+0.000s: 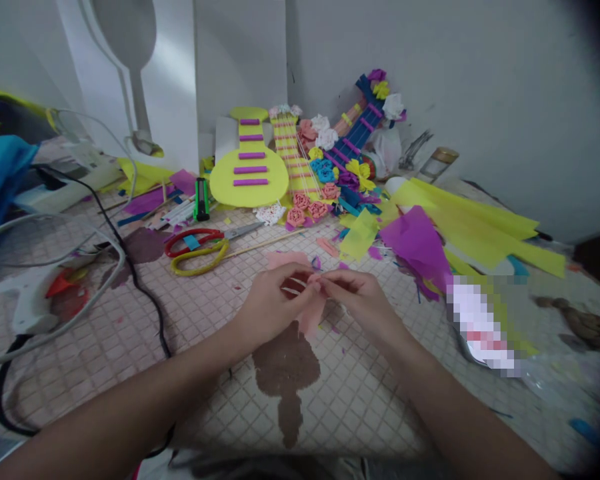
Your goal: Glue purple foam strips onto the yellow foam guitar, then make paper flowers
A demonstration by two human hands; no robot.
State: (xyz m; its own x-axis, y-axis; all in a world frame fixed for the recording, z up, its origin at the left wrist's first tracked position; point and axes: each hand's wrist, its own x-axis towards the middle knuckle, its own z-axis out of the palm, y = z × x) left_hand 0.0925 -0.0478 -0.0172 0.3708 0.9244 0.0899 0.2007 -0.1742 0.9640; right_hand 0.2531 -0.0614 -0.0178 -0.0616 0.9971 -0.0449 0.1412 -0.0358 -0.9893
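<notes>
My left hand and my right hand meet above the middle of the table, their fingertips pinched together on a piece of pink paper. Part of the paper hangs below the fingers, and another part shows behind my left hand. Just beyond my left hand lie scissors with one red and one yellow handle. A thin wooden stick rests beside their blades. Small purple and pink scraps lie close to my fingertips.
A white glue gun and cables occupy the left. At the back stand a yellow guitar shape and flower-decorated ones. Purple paper and yellow sheets lie right. A green cutter is behind the scissors.
</notes>
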